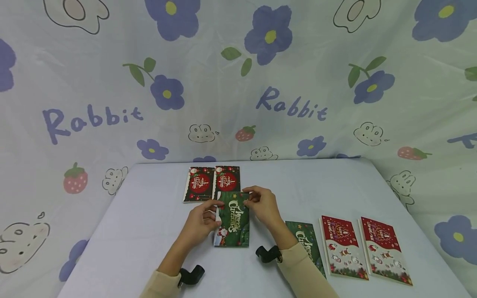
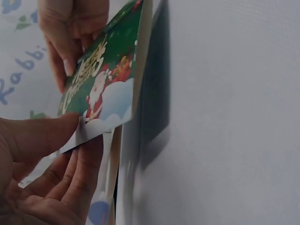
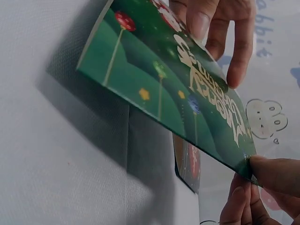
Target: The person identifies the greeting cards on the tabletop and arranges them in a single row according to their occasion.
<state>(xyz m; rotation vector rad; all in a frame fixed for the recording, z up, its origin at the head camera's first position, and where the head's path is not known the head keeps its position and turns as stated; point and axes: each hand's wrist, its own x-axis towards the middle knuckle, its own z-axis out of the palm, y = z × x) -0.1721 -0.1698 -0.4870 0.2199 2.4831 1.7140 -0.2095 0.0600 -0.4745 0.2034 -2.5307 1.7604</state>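
Observation:
Both hands hold a green "Merry Christmas" greeting card [image 1: 234,223], its Santa printed near one corner. At its left edge, my left hand [image 1: 199,219] pinches it, thumb on the printed face and fingers beneath, as the left wrist view shows. My right hand [image 1: 264,205] pinches the far right corner between thumb [image 3: 274,173] and fingertips. The card is tilted above the white table and casts a shadow in the wrist views. Just behind it lie two dark Christmas cards with red circles, a left one [image 1: 199,184] and a right one [image 1: 228,180], the latter partly covered.
Another green card [image 1: 307,242] lies at the right, partly hidden by the right forearm. Beyond it lie two red-and-white cards, one nearer [image 1: 343,248] and one farther right [image 1: 385,250]. A patterned cloth [image 1: 223,82] hangs behind the white table [image 1: 141,215].

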